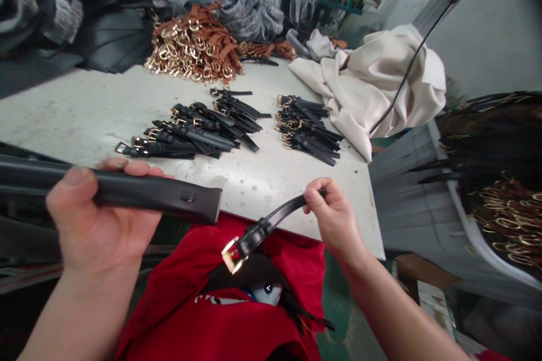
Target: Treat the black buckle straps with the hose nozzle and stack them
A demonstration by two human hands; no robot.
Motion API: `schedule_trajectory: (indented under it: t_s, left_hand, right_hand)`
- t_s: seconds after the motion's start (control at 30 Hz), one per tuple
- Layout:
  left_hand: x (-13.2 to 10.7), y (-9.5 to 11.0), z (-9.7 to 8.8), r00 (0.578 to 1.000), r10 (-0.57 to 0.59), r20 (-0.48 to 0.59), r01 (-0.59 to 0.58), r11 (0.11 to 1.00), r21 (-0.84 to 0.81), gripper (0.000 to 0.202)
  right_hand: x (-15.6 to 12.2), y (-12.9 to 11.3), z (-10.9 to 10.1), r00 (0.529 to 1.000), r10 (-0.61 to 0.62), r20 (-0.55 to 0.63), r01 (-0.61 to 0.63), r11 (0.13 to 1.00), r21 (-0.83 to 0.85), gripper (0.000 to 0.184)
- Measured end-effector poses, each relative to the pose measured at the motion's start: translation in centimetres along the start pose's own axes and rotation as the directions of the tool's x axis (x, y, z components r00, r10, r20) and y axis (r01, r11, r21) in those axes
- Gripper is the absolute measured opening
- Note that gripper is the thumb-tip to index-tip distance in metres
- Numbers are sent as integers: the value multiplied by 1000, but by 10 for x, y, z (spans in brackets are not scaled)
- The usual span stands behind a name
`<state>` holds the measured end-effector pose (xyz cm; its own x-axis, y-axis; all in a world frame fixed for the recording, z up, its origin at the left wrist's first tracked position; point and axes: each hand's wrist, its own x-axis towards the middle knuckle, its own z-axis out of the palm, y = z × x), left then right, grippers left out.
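My left hand (112,211) is closed around a wide black leather strap (144,190), thumb on the near face and fingertips over its top edge. The strap's squared end, with a small slot, points right. In a pinch, my right hand (332,211) holds a short black buckle strap (277,215) by its plain end. Its gold buckle (234,255) hangs down to the left, below the wide strap's end and apart from it. Beyond my hands, black buckle straps lie in a larger left pile (199,130) and a smaller right pile (307,127).
Brown buckle straps (195,45) are heaped at the back of the white table (262,175). Black sheets (114,39) and grey strap bundles (241,3) lie behind. Cream cloth (381,79) covers the right corner. A grey bin (423,197) holding more buckle straps (514,214) stands right.
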<state>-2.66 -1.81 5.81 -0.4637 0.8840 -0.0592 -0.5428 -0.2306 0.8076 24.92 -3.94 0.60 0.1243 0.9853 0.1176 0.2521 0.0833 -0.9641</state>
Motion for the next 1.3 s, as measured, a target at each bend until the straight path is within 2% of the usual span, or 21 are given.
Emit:
schedule_trajectory:
  t_s: [0.07,0.13,0.2,0.3,0.37,0.43,0.53,0.63,0.73,0.83,0.97,1.07,1.2,1.3]
  left_hand:
    - [2,2,-4,1000,14,-18,-14,1000,2,16]
    - [2,1,-6,999,6,-37,-6,1000,11,18]
    - [0,-3,-7,999,-27,-46,28,999,31,21]
    - [-3,-9,-6,995,-96,-38,98,994,56,25]
    - [-5,-13,-5,992,-126,-28,128,989,67,27]
    - [-6,-17,-3,990,-140,-13,141,987,81,28]
    - [-5,-23,2,990,-141,15,139,985,97,29]
    - [-3,-28,10,987,-155,32,151,983,108,31]
    - [-2,-30,13,985,-170,28,166,980,106,33]
    - [0,-30,10,985,-169,23,166,980,105,33]
    - [2,-32,6,984,-178,20,175,978,113,32]
    - [1,-33,6,981,-195,10,193,975,106,34]
    - [0,-30,5,979,-205,13,203,974,99,34]
    - [-1,-28,1,980,-197,21,194,976,98,33]
  right_hand:
    - [7,17,-5,989,58,-139,-62,998,-22,22]
    - [10,37,-10,979,36,-202,-77,977,-200,20]
    - [9,52,-15,992,-23,-125,-33,902,-430,17]
    - [5,57,-18,993,-108,48,110,697,-709,20]
    - [2,51,-17,977,-187,98,187,558,-808,21]
    - [1,44,-11,955,-253,157,269,511,-816,23]
    - [7,38,6,937,-243,251,348,587,-731,29]
    - [21,38,28,960,-134,248,273,663,-697,32]
    - [32,39,46,957,-85,277,254,703,-664,27]
    - [35,37,53,942,-97,321,287,730,-621,25]
    - [34,32,55,942,-94,321,276,762,-586,25]
    - [36,26,62,969,-27,245,180,758,-627,15]
    - [37,24,75,988,14,153,101,684,-722,34]
    - [36,25,76,985,-2,174,126,699,-704,35]
